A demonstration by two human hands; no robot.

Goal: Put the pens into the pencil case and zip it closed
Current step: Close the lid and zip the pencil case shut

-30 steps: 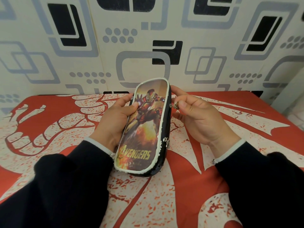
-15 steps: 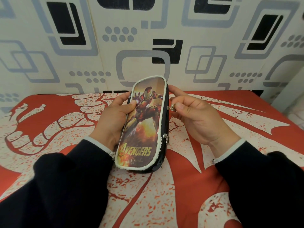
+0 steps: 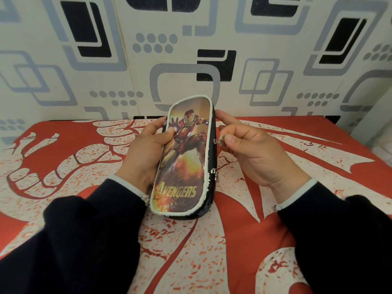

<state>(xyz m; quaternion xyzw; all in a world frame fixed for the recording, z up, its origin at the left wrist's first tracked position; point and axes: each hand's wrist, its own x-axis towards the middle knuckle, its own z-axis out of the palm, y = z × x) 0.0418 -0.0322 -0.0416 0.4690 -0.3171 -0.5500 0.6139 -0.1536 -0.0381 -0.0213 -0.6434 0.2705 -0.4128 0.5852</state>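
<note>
A pencil case (image 3: 182, 164) with a red armoured figure, the word AVENGERS and a worn white rim lies lengthwise in the middle of the red and white cloth. My left hand (image 3: 144, 153) grips its left side, thumb on the lid. My right hand (image 3: 252, 151) sits at the right side and pinches a small metal zipper pull (image 3: 221, 141) between thumb and forefinger, halfway along the case. A second zipper pull (image 3: 216, 176) hangs lower on the same edge. No pens are in view.
The red and white patterned cloth (image 3: 275, 240) covers the whole surface. A wall with grey and black geometric shapes (image 3: 191, 49) rises right behind the case. Dark sleeves with white cuffs fill the lower corners.
My right hand has slid the zipper pull a little along the right edge toward me. The case and my left hand have barely shifted.
</note>
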